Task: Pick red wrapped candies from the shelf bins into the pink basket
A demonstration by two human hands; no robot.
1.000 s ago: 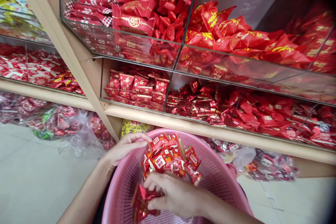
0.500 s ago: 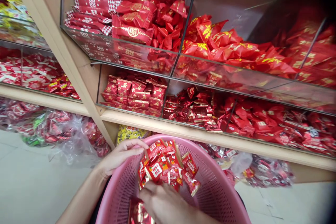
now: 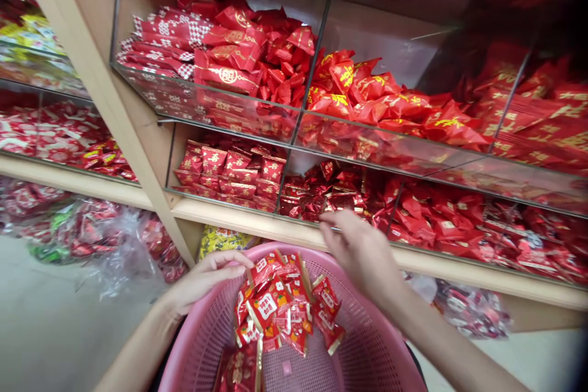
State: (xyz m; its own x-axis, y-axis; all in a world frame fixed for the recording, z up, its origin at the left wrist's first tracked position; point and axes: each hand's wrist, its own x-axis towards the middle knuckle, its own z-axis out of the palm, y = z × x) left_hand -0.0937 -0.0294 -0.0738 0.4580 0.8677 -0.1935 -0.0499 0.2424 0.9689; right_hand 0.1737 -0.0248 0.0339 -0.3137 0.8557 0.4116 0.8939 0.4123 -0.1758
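Note:
My left hand (image 3: 215, 277) grips the left rim of a pink plastic basket (image 3: 390, 352), its fingers lying over the edge. In the basket are several red wrapped candies with gold edges (image 3: 271, 306), heaped toward the far side. Darker red packets (image 3: 239, 369) lie at its near left. Above the basket's far right rim, my right hand (image 3: 356, 248) reaches toward the shelf with fingers partly stretched, and nothing shows in it. Its fingertips are nearest to a compartment of shiny dark red candies (image 3: 328, 190), and they partly cover the shelf's front edge.
Clear-fronted compartments above hold red and gold wrapped sweets (image 3: 229, 73). A wooden upright (image 3: 98, 98) divides the shelving at left. Beneath the lowest shelf, plastic bags of candy (image 3: 105, 233) sit on the tiled floor, and a yellow bag (image 3: 225, 240) stands behind the basket.
My right hand has left the packets inside the basket and moved up and right to the lower shelf. My left hand stays on the rim. The view has tilted slightly upward.

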